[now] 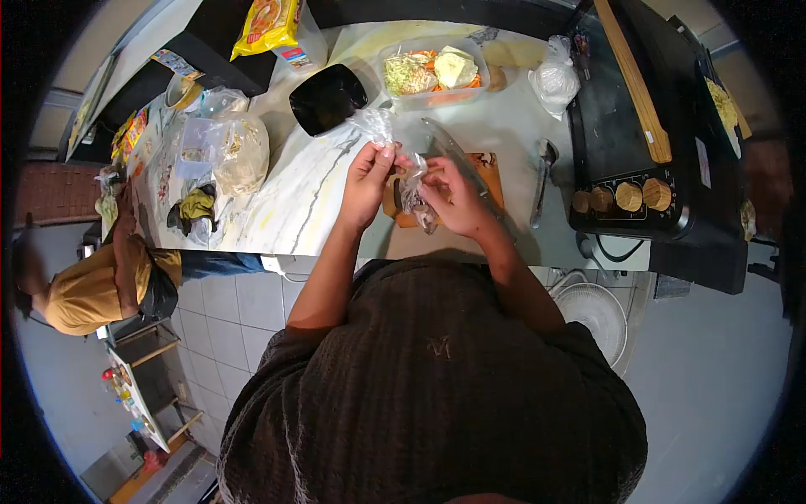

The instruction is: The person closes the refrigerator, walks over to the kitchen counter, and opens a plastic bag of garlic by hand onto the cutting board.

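Mid-frame, the left hand (369,178) and right hand (456,200) pinch a crumpled, clear plastic bag (374,126) — slanting between them, upper left to lower right.

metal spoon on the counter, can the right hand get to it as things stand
Probably yes: the metal spoon lies on the counter close by, with nothing tall between. The right hand, though, is busy at the plastic bag and would likely have to leave it first.
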The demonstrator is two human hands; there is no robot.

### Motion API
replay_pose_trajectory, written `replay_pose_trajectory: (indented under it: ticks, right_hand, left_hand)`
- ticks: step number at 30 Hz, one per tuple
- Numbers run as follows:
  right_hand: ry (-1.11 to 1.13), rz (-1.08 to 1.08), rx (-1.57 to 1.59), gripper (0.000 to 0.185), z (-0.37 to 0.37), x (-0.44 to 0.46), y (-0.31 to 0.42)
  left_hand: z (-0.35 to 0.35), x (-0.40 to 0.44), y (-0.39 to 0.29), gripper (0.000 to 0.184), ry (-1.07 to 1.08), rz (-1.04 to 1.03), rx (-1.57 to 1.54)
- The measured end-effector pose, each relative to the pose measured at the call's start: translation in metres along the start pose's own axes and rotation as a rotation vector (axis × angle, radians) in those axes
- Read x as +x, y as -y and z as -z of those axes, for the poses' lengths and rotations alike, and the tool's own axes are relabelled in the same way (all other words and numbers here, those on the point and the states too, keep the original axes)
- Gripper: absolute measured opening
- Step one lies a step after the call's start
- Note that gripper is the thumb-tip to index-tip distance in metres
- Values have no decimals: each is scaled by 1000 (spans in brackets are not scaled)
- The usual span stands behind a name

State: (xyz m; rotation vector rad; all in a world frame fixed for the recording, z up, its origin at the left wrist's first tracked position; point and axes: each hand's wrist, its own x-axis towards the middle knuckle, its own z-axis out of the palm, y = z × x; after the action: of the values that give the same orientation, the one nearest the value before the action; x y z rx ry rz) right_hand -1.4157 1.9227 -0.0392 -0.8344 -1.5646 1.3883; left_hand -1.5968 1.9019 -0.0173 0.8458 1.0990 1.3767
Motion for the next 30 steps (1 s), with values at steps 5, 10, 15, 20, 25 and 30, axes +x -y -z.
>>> replay_pose_trajectory:
  ticks: [5, 10, 15, 20, 25, 30]
  right_hand:
    - [42, 7, -248, 19, 7, 3, -3]
    - [34, -55, -272, 18, 7, 10, 7]
    - [-38, -169, -299, 14, 1, 15, 23]
    - [-2, -72, -279, 12, 0, 13, 8]
    - [-26, -43, -239, 16, -4, 3, 14]
    - [-98, 38, -273, 36, -9, -4, -1]
  left_hand:
    - [10, 3, -3, 19, 89, 10, -516]
    - [10, -5, -9, 47, 98, 212, -214]
    - [10, -7, 8, 37, 236, 25, 271]
    - [17, -1, 22, 28, 140, 18, 208]
    - [11, -5, 6, 19, 34, 73, 7]
    - [3, -14, -1, 25, 226, -291, 511]
